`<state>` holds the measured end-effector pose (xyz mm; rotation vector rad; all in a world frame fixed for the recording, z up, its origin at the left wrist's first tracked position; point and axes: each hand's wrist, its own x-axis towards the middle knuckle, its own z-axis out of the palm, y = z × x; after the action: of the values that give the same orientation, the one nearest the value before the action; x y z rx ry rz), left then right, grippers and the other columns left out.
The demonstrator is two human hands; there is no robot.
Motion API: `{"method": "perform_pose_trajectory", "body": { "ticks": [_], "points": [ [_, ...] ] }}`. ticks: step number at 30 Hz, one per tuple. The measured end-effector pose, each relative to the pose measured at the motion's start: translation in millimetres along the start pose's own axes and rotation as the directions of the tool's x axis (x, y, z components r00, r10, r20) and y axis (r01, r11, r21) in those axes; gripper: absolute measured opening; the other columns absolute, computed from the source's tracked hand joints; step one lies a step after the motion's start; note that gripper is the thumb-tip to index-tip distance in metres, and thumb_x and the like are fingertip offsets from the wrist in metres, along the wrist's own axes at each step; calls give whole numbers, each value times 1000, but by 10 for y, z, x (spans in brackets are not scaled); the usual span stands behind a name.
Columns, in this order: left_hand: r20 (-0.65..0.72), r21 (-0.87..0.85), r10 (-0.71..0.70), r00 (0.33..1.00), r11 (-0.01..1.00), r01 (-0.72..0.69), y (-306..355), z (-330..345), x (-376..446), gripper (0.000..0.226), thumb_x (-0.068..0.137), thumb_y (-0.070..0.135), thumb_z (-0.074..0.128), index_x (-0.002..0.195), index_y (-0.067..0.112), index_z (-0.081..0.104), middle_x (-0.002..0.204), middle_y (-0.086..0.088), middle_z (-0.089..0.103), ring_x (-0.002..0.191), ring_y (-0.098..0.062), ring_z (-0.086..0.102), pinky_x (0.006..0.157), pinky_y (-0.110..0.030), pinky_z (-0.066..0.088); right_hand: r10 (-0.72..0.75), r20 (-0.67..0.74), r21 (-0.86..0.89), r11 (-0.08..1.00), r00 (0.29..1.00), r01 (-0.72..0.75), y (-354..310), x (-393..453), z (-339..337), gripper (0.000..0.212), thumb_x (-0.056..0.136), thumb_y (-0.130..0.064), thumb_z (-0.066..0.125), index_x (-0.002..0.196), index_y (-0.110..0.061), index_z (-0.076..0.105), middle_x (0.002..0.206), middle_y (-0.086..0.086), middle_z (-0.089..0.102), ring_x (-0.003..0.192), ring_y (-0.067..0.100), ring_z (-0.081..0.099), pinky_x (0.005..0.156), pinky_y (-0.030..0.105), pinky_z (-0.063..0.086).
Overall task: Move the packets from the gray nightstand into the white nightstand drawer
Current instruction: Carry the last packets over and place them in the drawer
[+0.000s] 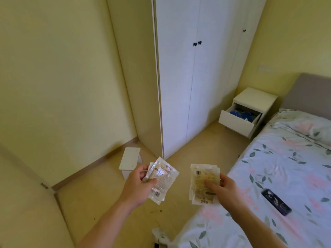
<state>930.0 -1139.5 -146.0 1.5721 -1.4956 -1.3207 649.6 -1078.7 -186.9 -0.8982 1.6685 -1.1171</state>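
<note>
- Left hand (138,185), lower centre: thumb and fingers pinch a small stack of clear packets (162,179).
- Right hand (223,187): thumb pressed on a yellowish packet stack (204,179), fingers curled behind.
- White nightstand (254,102), right of centre; drawer (236,122) pulled open, blue items inside.
- Bed (277,176) at right; wardrobe (188,77) centre; small white stool (129,161) just beyond the left hand.

packets (162,179) clear with pale yellow print; nightstand (254,102) white, blue items (240,114) in its drawer; wardrobe (197,77) white, black knobs; bedsheet (279,176) white with pink flowers, green leaves; headboard (308,93) grey; walls yellow.
</note>
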Motion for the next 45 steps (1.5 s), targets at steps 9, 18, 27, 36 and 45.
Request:
{"method": "perform_pose_trajectory", "body": {
  "ticks": [9,18,27,36,45],
  "points": [
    [45,44,-18,999,999,16,401,-492,1832,29,93,7,66,112,29,62,98,13,79,86,-8,76,81,-39,62,67,-17,109,992,998,-65,-368,1623,772,20,95,-17,71,115,-20,70,96,-5,80,87,16,78,80,40,63],
    [168,24,-1,986,1000,-3,960,-163,3626,28,92,9,69,113,26,64,95,10,79,87,-15,77,80,-46,61,50,-188,116,993,981,-28,-962,2870,513,16,97,-18,68,112,-22,70,95,-8,80,85,9,77,66,23,59],
    [300,-46,85,950,996,-74,1461,160,5502,29,91,1,70,113,19,63,96,0,80,89,-24,77,84,-50,62,52,-363,125,992,930,-7,-1573,4439,364,16,97,-20,68,113,-23,69,96,-10,79,86,7,76,69,25,58],
    [509,7,93,856,994,-112,2068,1054,6780,23,88,8,73,104,24,69,99,5,77,90,-15,74,70,-33,61,198,-517,272,960,833,-60,-1593,5190,-89,13,98,-18,67,110,-21,70,92,-6,80,83,11,77,67,27,58],
    [651,43,103,752,984,-171,2732,2815,7714,24,93,15,71,112,29,66,105,10,76,92,-6,75,72,-29,63,292,-638,356,932,712,-64,-1313,6029,-1571,12,97,-12,67,108,-13,72,91,2,80,86,19,78,76,38,59]
  ]
}}
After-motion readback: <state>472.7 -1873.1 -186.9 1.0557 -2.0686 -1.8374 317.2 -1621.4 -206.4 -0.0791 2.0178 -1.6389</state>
